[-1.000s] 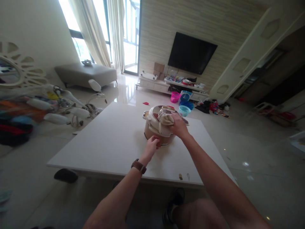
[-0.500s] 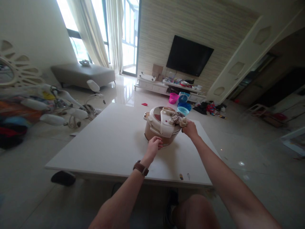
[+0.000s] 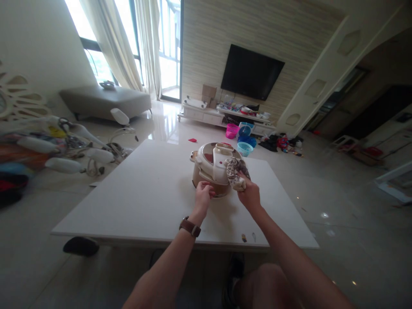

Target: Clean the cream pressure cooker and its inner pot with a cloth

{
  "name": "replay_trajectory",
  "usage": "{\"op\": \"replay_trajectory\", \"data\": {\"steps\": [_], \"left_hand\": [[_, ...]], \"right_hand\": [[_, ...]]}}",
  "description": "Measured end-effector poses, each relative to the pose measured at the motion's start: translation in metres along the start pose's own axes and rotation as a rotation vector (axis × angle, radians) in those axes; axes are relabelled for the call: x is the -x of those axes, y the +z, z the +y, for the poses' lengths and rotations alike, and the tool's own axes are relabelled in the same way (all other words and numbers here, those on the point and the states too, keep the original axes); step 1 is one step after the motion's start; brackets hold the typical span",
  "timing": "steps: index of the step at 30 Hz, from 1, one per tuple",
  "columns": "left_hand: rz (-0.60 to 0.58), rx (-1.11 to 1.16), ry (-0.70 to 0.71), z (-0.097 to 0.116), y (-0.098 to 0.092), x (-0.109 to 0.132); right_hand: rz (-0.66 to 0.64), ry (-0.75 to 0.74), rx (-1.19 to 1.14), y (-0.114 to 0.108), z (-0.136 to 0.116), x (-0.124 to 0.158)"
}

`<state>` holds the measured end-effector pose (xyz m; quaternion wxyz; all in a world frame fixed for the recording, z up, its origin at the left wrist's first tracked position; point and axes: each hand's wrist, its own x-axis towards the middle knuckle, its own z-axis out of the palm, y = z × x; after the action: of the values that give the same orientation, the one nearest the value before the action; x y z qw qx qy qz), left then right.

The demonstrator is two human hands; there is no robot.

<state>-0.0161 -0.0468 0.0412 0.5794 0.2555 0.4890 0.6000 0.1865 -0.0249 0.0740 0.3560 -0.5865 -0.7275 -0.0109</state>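
Note:
A cream and brown electric rice cooker (image 3: 210, 171) stands upright on the white table (image 3: 128, 189), its lid down. My right hand (image 3: 249, 195) is closed on a patterned cloth (image 3: 237, 174). The cloth lies against the right front of the cooker's lid and side and covers part of them. My left hand (image 3: 203, 200) is at the cooker's lower front, fingers loosely bent and apart, with nothing in it. Whether its fingertips touch the cooker I cannot tell. A brown watch (image 3: 190, 226) is on my left wrist.
Two small items (image 3: 243, 237) lie near the table's front edge. Beyond the table are a light blue basket (image 3: 245, 149), a pink basket (image 3: 231, 131) and a TV stand (image 3: 202, 116). A white lamp-like fixture (image 3: 96, 155) and piled things are at the left.
My right hand and the cloth have moved down and toward me, from the right side of the lid to its front right. My left hand stays near the cooker's front. The view has shifted slightly.

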Motion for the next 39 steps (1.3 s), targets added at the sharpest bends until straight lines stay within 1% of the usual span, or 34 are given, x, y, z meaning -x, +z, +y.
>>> {"op": "replay_trajectory", "data": {"steps": [1, 2, 4, 5, 6, 8, 10, 11, 12, 14, 16, 18, 20, 22, 25, 28, 30, 32, 34, 36, 39], "left_hand": [[0.010, 0.006, 0.000, 0.000, 0.000, 0.000], [0.024, 0.010, 0.000, 0.000, 0.000, 0.000], [0.065, 0.019, -0.005, 0.000, 0.000, -0.002], [0.090, 0.026, -0.009, 0.000, 0.000, -0.004], [0.112, 0.035, -0.013, 0.001, 0.000, -0.005], [0.145, 0.056, -0.024, 0.003, 0.000, -0.010], [0.171, 0.075, -0.036, 0.004, 0.000, -0.015], [0.181, 0.084, -0.039, 0.005, 0.001, -0.017], [0.188, 0.093, -0.037, 0.005, 0.001, -0.019], [0.201, 0.102, -0.030, 0.005, 0.000, -0.021], [0.205, 0.104, -0.029, 0.003, 0.000, -0.023], [0.195, 0.105, -0.034, 0.002, 0.000, -0.024], [0.166, 0.110, -0.024, 0.000, 0.000, -0.026], [0.141, 0.114, 0.003, -0.002, 0.001, -0.029], [0.120, 0.113, 0.041, -0.007, 0.005, -0.033], [0.110, 0.099, 0.049, -0.009, 0.008, -0.036], [0.107, 0.090, 0.060, -0.009, 0.009, -0.037], [0.093, 0.082, 0.066, -0.008, 0.009, -0.037], [0.076, 0.067, 0.057, -0.006, 0.006, -0.036], [0.072, 0.056, 0.039, -0.004, 0.004, -0.036], [0.077, 0.054, 0.019, -0.003, 0.002, -0.036]], "right_hand": [[0.036, 0.056, -0.045, 0.004, 0.004, -0.002], [0.077, 0.152, -0.081, 0.009, 0.008, -0.005], [0.168, 0.385, -0.137, 0.022, 0.010, -0.006], [0.210, 0.480, -0.163, 0.030, 0.007, -0.002], [0.247, 0.516, -0.199, 0.039, 0.002, 0.007], [0.297, 0.446, -0.311, 0.060, -0.014, 0.033], [0.297, 0.379, -0.428, 0.080, -0.030, 0.060], [0.289, 0.385, -0.477, 0.088, -0.035, 0.069], [0.309, 0.417, -0.512, 0.094, -0.038, 0.074], [0.370, 0.547, -0.549, 0.099, -0.032, 0.069], [0.463, 0.720, -0.539, 0.098, -0.017, 0.053], [0.473, 0.817, -0.535, 0.094, -0.004, 0.038], [0.468, 0.859, -0.552, 0.094, -0.002, 0.036], [0.459, 0.843, -0.610, 0.101, -0.014, 0.048], [0.402, 0.827, -0.775, 0.122, -0.045, 0.078], [0.387, 0.919, -0.945, 0.143, -0.072, 0.097], [0.359, 0.986, -1.033, 0.151, -0.078, 0.100], [0.360, 1.052, -1.107, 0.155, -0.074, 0.097], [0.412, 1.116, -1.156, 0.155, -0.060, 0.089], [0.481, 1.180, -1.164, 0.151, -0.037, 0.076], [0.514, 1.322, -1.110, 0.143, 0.002, 0.057]]}}
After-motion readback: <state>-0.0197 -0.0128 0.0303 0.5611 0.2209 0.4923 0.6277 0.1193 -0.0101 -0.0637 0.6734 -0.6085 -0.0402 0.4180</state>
